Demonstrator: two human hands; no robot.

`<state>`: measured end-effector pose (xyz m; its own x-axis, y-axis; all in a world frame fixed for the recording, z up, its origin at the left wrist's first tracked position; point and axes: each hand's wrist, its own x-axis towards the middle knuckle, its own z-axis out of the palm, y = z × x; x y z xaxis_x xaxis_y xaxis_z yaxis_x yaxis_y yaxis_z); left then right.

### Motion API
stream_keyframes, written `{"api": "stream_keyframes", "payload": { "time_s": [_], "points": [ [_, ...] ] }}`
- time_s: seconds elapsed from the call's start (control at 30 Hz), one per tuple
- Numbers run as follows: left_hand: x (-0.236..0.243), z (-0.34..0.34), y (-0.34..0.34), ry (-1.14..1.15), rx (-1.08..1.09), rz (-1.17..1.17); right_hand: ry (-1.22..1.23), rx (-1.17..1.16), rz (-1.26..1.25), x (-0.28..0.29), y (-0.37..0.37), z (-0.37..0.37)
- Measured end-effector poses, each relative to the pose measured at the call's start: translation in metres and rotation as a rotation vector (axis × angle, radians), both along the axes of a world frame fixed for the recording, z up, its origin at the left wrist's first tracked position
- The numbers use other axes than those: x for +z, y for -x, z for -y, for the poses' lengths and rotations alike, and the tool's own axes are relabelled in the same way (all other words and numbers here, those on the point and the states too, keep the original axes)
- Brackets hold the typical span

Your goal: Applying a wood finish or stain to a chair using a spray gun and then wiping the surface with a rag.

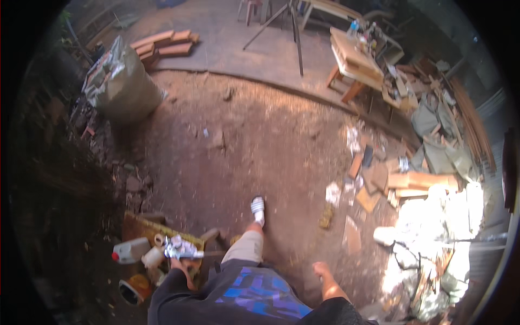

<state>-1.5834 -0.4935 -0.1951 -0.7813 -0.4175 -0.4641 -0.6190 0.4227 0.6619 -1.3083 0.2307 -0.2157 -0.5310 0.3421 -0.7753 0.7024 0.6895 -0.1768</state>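
At lower left, my left hand [181, 265] is closed around the lower part of a shiny silver tool [187, 251]; a thin rod seems to stick out to its right. Glare and blur hide the tool's exact kind. Behind and beside it lie a white jug with a red cap [131, 251], a pale plastic bottle [153, 258] and a roll of tape [158, 239], by a worn yellowish table edge [187, 236]. My right hand [322, 270] hangs low over the dirt, apart from everything, its fingers loosely curled with nothing visible in them.
An orange container [138, 286] sits at lower left. A stuffed sack [127, 86] stands at far left, near stacked wooden pieces [165, 44]. A raised slab edge [260, 82] crosses ahead, with a tripod [297, 38] and a wooden bench [355, 57]. Scrap wood [422, 180] litters the right.
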Motion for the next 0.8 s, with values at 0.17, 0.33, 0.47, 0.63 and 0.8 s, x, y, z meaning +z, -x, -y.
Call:
{"api": "stream_keyframes", "payload": {
  "time_s": [0.17, 0.33, 0.47, 0.63, 0.8],
  "points": [
    [0.035, -0.108, 0.133, 0.367, -0.111, 0.357, 0.185, -0.410, -0.278, 0.058, 0.298, -0.043],
    [0.103, -0.257, 0.345, -0.246, -0.349, 0.183, 0.247, -0.483, -0.578, 0.194, 0.497, -0.098],
    [0.167, -0.351, 0.562, -0.215, -0.599, -0.032, 0.072, -0.676, -0.538, 0.170, 0.494, -0.196],
    [0.246, -0.452, 0.796, 0.164, -0.858, -0.198, 0.069, -0.381, -0.168, 0.131, 0.501, -0.260],
    [0.249, -0.567, 0.983, -0.282, -0.670, -0.247, 0.263, -0.826, -0.527, 0.054, 0.705, -0.343]
  ]
}}
